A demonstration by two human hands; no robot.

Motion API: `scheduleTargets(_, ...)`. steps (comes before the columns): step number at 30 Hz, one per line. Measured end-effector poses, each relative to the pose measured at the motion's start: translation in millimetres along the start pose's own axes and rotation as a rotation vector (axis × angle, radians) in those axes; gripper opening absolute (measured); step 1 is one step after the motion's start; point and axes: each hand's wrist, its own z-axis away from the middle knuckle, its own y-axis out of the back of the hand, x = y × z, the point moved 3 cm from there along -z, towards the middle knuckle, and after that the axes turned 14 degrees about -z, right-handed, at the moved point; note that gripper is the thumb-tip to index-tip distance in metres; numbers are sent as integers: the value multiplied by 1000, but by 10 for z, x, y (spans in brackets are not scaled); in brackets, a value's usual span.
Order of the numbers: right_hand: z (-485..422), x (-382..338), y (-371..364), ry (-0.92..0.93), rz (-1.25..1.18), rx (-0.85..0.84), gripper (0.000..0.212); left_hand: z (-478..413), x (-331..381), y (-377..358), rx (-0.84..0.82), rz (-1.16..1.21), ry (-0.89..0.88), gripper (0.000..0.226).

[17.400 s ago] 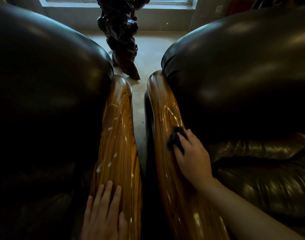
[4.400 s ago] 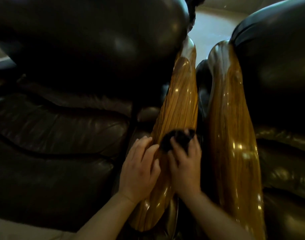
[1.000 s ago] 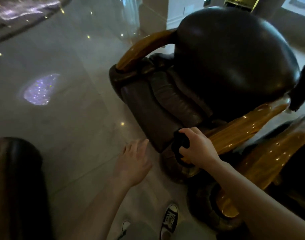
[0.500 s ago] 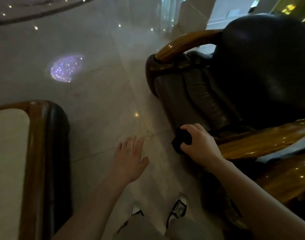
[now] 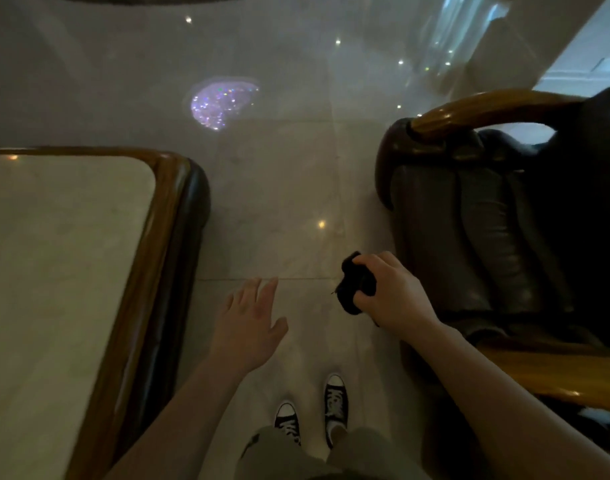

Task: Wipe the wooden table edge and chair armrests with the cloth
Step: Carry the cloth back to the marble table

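Note:
My right hand (image 5: 390,292) grips a bunched black cloth (image 5: 353,284) in the air above the floor, left of the dark leather armchair (image 5: 487,230). The chair's far wooden armrest (image 5: 483,110) curves at the upper right; its near wooden armrest (image 5: 552,375) lies at the lower right. The table's wooden edge (image 5: 147,271) frames a pale stone top (image 5: 54,271) on the left. My left hand (image 5: 248,323) hovers open, fingers spread, over the floor between table and chair, touching nothing.
A glossy stone floor (image 5: 279,188) runs between table and chair, with light reflections and a sparkling purple patch (image 5: 220,103). My two black-and-white sneakers (image 5: 314,410) stand on it. A pale column base (image 5: 487,46) rises at the upper right.
The view has swung left: the table has come further into frame and the chair has slid right. My right hand with the cloth has come off the near armrest's end.

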Motion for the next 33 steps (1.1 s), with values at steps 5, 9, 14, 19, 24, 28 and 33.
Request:
scheduleTargets(5, -555, -184, -303, 134, 57, -184, 51, -15, -255, -10, -6, 35, 215, 67)
scheduleTargets(9, -879, -399, -575, 234, 83, -345, 52, 72, -497, -26, -33, 92, 386, 64)
scheduleTargets(14, -1127, -693, -968, 344, 72, -491, 51, 289, -843, -69, -60, 155, 564, 68)
scheduleTargets(19, -1256, -1103, -1453, 400, 97, -598, 49, 503, -1274, -149, -105, 171, 683, 72)
scheduleTargets(24, -1416, -1584, -2097, 455, 146, -650, 49, 672, -1888, -277, -95, 203, 750, 72)
scheduleTargets(28, -1529, -1964, -2674, 430, 146, -678, 50, 802, -2525, -335, -81, 232, 768, 69)
scheduleTargets(33, -1570, -2325, -3375, 426, 146, -718, 52, 962, -3223, -444, -101, 239, 765, 67)
